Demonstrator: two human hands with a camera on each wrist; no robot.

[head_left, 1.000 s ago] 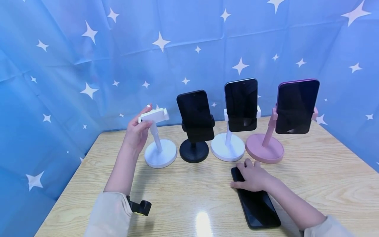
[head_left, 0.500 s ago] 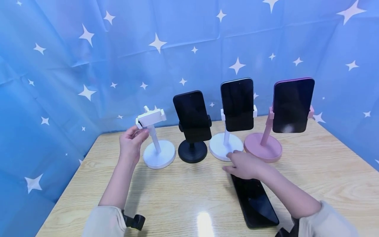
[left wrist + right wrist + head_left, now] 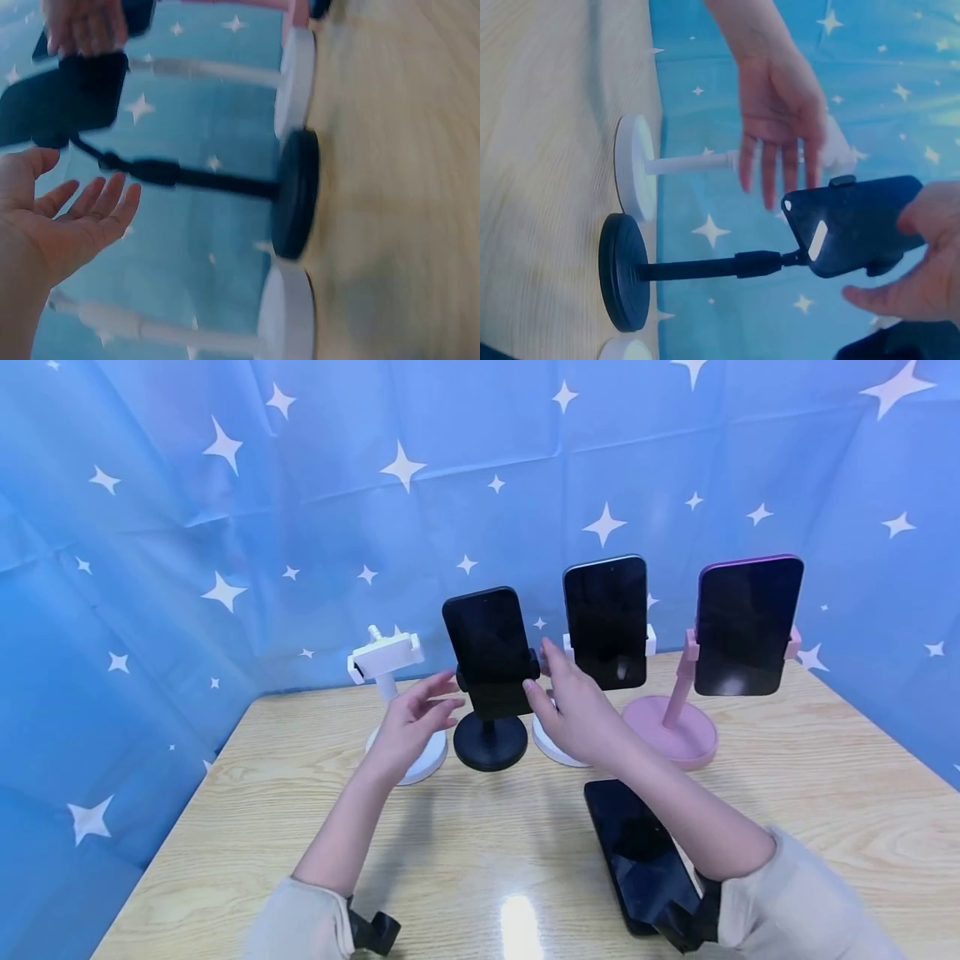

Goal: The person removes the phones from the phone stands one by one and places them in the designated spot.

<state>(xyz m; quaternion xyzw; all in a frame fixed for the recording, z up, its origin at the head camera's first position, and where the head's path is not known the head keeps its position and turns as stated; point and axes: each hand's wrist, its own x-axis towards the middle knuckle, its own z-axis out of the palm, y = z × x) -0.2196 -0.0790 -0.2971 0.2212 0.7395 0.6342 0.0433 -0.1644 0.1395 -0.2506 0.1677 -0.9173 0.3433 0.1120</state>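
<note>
A black smartphone (image 3: 487, 647) sits tilted in the clamp of a black phone stand (image 3: 489, 747). My left hand (image 3: 408, 727) is at the clamp's left side with fingers spread; in the left wrist view the palm of the left hand (image 3: 67, 225) faces up beneath the phone. On the other side is my right hand (image 3: 577, 710), thumb and fingers parted around the clamp's right arm. The right wrist view has the fingers of the right hand (image 3: 930, 262) overlapping the phone's upper end. An unoccupied white phone stand (image 3: 386, 657) is left of these, its stem partly hidden by my left hand.
To the right, another white stand holds a phone (image 3: 606, 618), and a pink stand (image 3: 671, 731) holds a phone with a purple edge (image 3: 750, 627). Another black phone (image 3: 637, 852) lies flat on the wooden table (image 3: 300, 810). A blue star-patterned curtain (image 3: 315, 527) hangs behind.
My left hand has let go of the left white stand's holder and moved right to the black stand. My right hand has lifted off the lying phone and moved up and left to the same stand.
</note>
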